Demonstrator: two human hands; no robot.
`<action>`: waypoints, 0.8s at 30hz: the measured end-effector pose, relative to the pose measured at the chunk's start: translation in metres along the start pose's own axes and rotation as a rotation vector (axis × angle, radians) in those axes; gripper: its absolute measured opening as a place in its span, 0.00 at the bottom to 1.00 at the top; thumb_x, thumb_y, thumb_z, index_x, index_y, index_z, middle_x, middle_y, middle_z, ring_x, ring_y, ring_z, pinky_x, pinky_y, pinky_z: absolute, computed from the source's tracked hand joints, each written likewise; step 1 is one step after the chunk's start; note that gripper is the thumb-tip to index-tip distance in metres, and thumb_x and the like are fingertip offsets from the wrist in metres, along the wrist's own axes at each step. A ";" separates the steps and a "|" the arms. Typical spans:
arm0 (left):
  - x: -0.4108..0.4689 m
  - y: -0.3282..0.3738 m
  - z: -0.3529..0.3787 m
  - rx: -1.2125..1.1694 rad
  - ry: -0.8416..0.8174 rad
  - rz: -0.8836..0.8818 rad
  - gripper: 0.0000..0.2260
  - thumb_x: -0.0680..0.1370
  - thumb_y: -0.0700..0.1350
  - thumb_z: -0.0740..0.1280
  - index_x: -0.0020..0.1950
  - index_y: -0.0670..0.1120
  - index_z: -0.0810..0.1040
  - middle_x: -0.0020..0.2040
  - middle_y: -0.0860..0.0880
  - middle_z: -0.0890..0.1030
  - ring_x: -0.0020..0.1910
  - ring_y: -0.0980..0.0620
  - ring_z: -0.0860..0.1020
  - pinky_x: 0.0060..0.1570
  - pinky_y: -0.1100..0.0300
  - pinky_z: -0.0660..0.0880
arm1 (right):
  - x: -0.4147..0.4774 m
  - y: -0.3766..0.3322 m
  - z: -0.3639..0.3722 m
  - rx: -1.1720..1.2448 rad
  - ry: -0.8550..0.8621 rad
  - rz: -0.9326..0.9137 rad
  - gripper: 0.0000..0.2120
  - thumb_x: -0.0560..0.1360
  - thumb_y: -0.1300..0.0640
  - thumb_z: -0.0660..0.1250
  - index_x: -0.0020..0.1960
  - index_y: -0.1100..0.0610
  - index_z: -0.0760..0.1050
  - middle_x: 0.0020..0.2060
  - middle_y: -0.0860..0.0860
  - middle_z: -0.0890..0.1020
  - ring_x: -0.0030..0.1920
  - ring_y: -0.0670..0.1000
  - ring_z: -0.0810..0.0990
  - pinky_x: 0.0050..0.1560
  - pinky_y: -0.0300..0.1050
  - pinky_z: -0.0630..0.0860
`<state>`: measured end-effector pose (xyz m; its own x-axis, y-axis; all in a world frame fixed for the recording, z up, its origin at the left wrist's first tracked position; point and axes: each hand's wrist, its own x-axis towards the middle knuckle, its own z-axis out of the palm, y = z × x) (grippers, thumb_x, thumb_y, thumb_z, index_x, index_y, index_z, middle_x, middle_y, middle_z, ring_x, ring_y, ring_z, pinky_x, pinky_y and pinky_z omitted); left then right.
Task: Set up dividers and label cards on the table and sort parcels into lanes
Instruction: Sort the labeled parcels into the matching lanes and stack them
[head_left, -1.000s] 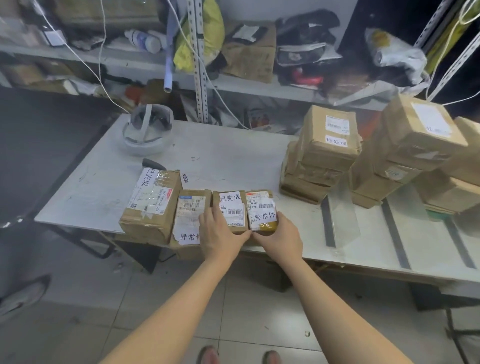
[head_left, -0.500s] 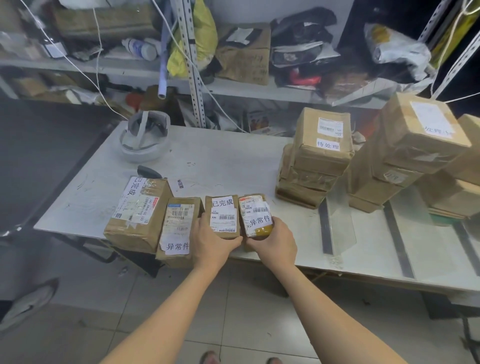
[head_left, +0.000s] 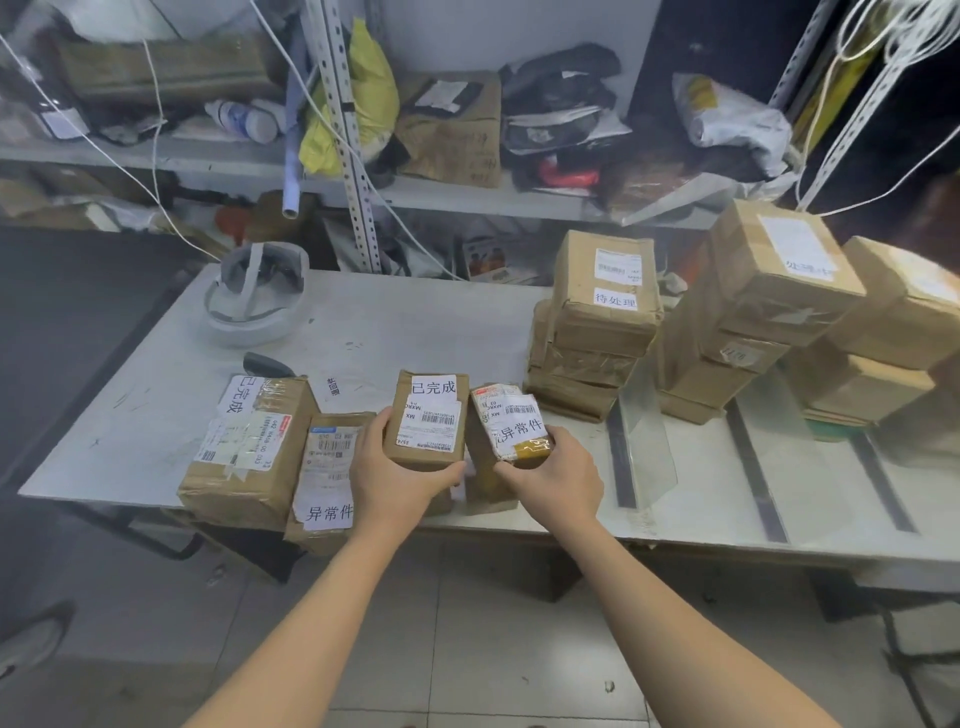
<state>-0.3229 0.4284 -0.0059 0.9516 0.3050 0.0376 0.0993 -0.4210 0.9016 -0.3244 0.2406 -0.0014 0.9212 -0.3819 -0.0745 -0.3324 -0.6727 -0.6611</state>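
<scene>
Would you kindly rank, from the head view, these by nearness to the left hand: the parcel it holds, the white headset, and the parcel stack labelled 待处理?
1. The parcel marked 已完成, gripped in the left hand itself.
2. The 待处理 parcel stack, off to the right and farther back on the table.
3. The white headset, at the table's far left corner.

The last two are close; this order is tentative.

Brown cardboard parcels (head_left: 431, 421) are carrying white labels (head_left: 434, 387) printed with black characters and barcodes. One parcel (head_left: 511, 431) is showing a yellow patch under clear tape. The table (head_left: 395, 332) is appearing pale grey-white, crossed by dark grey strips (head_left: 621, 467). A clear divider (head_left: 647, 447) is looking glassy. A bright yellow bag (head_left: 369, 98) is hanging on the grey shelf (head_left: 467, 195).
</scene>
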 end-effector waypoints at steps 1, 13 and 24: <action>0.001 0.003 -0.001 -0.022 -0.012 0.004 0.45 0.52 0.60 0.81 0.67 0.58 0.69 0.55 0.66 0.73 0.55 0.66 0.72 0.51 0.65 0.71 | -0.002 -0.001 -0.006 0.011 0.029 0.000 0.31 0.57 0.35 0.71 0.57 0.44 0.74 0.46 0.39 0.81 0.42 0.43 0.75 0.35 0.39 0.68; -0.032 0.081 0.057 -0.234 -0.231 0.156 0.42 0.56 0.50 0.85 0.63 0.58 0.67 0.54 0.62 0.71 0.52 0.78 0.70 0.41 0.80 0.71 | -0.023 0.035 -0.119 0.008 0.377 0.093 0.34 0.58 0.33 0.72 0.62 0.45 0.74 0.52 0.42 0.82 0.49 0.47 0.79 0.38 0.39 0.68; -0.164 0.181 0.184 -0.301 -0.347 0.205 0.48 0.52 0.50 0.86 0.68 0.52 0.69 0.60 0.56 0.73 0.56 0.64 0.74 0.56 0.68 0.74 | -0.046 0.180 -0.266 0.084 0.527 0.198 0.36 0.59 0.32 0.73 0.64 0.44 0.72 0.55 0.43 0.81 0.49 0.45 0.76 0.42 0.41 0.69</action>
<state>-0.4072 0.1454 0.0724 0.9884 -0.0818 0.1279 -0.1398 -0.1620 0.9768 -0.4804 -0.0315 0.0820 0.6106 -0.7745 0.1650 -0.4511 -0.5114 -0.7314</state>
